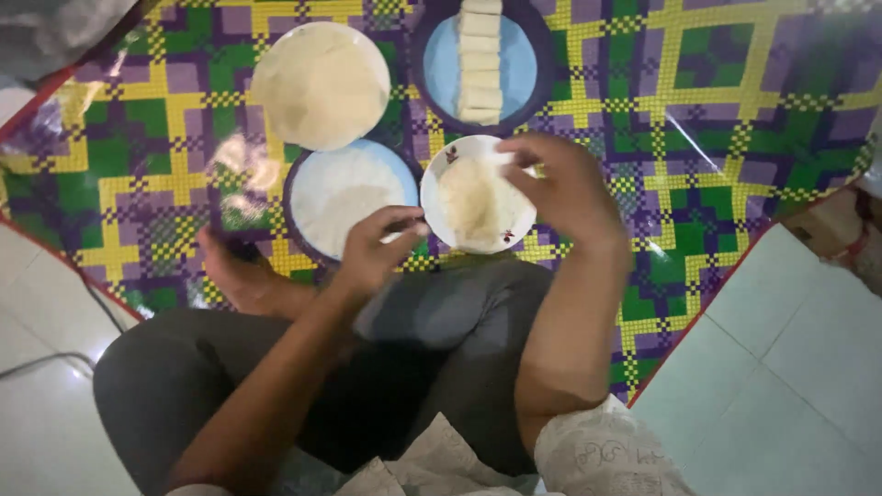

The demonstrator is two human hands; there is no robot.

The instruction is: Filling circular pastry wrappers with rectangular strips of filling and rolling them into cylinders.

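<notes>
— Floor first: what covers it?

— Pale tiles (808,367) at both sides, and over them a woven mat (717,119) checked in purple, green and yellow. All the dishes sit on the mat, and the person sits cross-legged at its near edge in dark trousers (432,367), one bare foot (243,276) resting on the weave.

— How many dishes?

— Four round ones. A wide pale disc (322,83) at the upper left, a dark-rimmed blue plate (519,64) at the top, a dark-rimmed bowl of white powder (344,193) below the disc, and a small white flowered plate (478,207) just beside that bowl.

— And on the blue plate?

— Pale rolls (480,64) stacked in one column. I count six, but the top one is cut off by the frame, so there may be more.

— The hands?

— Two, apart. The left hand (372,248) is curled at the white plate's near-left rim, fingertips pinched on something thin; I cannot tell what. The right hand (565,188) hovers over the plate's right edge, fingers closed on a small white piece (503,158).

— What lies in the white plate?

— A pale, soft heap (473,202), blurred; whether dough or wrapper I cannot tell.

— Anything else unclear?

— A dark cable (46,363) crosses the tiles at the left, a brownish thing (850,239) is cut off at the right edge, and patterned cloth (606,459) shows at the bottom.
</notes>
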